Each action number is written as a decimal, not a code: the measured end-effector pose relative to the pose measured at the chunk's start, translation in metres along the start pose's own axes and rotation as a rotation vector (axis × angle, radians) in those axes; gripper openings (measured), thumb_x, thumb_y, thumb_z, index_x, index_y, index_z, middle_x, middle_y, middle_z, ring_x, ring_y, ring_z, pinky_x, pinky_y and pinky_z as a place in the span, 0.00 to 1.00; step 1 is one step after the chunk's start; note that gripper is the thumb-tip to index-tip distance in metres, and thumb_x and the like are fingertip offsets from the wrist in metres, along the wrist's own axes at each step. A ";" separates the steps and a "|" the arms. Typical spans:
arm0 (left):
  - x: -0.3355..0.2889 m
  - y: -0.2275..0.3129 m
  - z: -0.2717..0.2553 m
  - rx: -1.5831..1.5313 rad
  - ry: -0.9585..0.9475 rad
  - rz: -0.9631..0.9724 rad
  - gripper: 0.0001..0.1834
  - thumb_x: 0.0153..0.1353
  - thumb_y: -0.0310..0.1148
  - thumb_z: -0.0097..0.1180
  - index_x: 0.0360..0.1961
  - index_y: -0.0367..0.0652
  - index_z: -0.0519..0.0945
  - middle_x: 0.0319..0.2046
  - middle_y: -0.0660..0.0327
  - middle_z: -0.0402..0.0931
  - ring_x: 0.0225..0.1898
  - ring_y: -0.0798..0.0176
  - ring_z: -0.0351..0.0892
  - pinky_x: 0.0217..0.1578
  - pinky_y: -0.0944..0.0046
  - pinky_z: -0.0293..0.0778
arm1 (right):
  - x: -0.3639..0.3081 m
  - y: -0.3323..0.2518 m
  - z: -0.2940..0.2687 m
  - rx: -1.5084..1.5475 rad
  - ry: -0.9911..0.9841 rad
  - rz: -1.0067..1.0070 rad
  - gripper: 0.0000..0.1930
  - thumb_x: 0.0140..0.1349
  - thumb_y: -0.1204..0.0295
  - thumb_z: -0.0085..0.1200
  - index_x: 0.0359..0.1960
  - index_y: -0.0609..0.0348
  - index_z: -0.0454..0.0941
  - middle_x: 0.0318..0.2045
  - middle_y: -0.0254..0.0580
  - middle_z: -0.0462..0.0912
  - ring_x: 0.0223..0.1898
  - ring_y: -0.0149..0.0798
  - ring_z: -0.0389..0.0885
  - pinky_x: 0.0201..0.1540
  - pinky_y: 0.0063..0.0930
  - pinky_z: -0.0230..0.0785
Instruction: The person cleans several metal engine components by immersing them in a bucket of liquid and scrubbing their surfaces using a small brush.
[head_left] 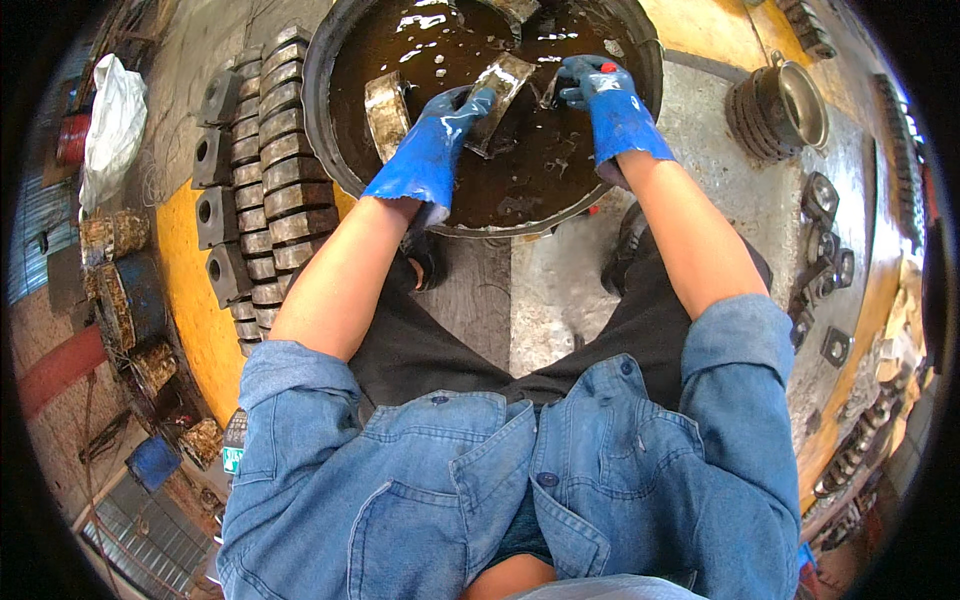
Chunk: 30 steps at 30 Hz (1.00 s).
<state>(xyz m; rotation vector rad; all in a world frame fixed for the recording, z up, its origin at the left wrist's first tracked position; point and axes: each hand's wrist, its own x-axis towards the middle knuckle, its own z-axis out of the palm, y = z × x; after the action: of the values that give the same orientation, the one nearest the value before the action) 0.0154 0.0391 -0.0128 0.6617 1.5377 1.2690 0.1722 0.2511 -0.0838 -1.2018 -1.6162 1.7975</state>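
Observation:
My left hand [445, 125], in a blue rubber glove, grips a curved metal piece [508, 88] by its left side. The piece is wet and tilted over a round dark basin [318, 100] of brown liquid. My right hand [606, 98], gloved alike, is closed just right of the piece. A red bit [608, 68] shows at its fingers and a small dark metal edge [549, 92] sticks out toward the piece; what it holds is mostly hidden. Another curved metal piece [387, 112] leans in the basin left of my left hand.
Stacked metal half rings [292, 150] stand in rows left of the basin, beside square blocks with holes [212, 220]. A stack of metal rings [790, 105] is at the right, with small metal parts [822, 197] below. A white plastic bag [113, 120] lies far left.

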 end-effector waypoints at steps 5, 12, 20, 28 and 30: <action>0.047 -0.051 -0.015 0.365 0.050 0.059 0.46 0.55 0.52 0.77 0.67 0.34 0.74 0.57 0.54 0.82 0.54 0.58 0.83 0.57 0.60 0.77 | -0.001 0.030 0.021 0.099 -0.123 0.282 0.11 0.72 0.67 0.54 0.49 0.56 0.85 0.42 0.42 0.89 0.35 0.38 0.88 0.38 0.32 0.81; 0.029 -0.041 -0.002 0.609 0.293 0.053 0.50 0.51 0.54 0.78 0.67 0.33 0.72 0.58 0.48 0.81 0.58 0.57 0.82 0.60 0.58 0.76 | -0.040 0.034 0.036 0.372 -0.189 0.492 0.11 0.71 0.65 0.54 0.45 0.57 0.84 0.35 0.41 0.88 0.30 0.42 0.86 0.34 0.36 0.81; 0.012 -0.039 0.050 0.212 0.292 0.125 0.28 0.60 0.48 0.72 0.49 0.34 0.84 0.42 0.53 0.87 0.42 0.59 0.85 0.46 0.59 0.79 | -0.084 -0.004 0.010 0.281 -0.120 0.405 0.15 0.72 0.65 0.54 0.52 0.61 0.83 0.43 0.44 0.88 0.37 0.40 0.86 0.39 0.34 0.81; -0.018 -0.009 0.064 -0.011 0.097 -0.101 0.25 0.70 0.48 0.61 0.54 0.37 0.82 0.49 0.57 0.85 0.47 0.63 0.82 0.49 0.62 0.76 | -0.088 -0.049 -0.005 0.180 -0.042 0.298 0.14 0.72 0.65 0.53 0.51 0.59 0.85 0.41 0.42 0.90 0.34 0.36 0.88 0.40 0.29 0.83; -0.034 0.009 0.069 -0.022 0.076 -0.130 0.24 0.72 0.48 0.58 0.56 0.38 0.82 0.50 0.58 0.84 0.48 0.64 0.81 0.50 0.63 0.75 | -0.086 -0.064 -0.013 0.259 -0.078 0.148 0.15 0.73 0.65 0.52 0.52 0.59 0.85 0.41 0.41 0.90 0.34 0.34 0.88 0.38 0.26 0.83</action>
<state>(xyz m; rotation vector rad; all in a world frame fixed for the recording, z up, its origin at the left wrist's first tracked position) 0.0897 0.0399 0.0100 0.4956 1.5999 1.2230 0.2138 0.2045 0.0043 -1.1690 -1.3119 2.0949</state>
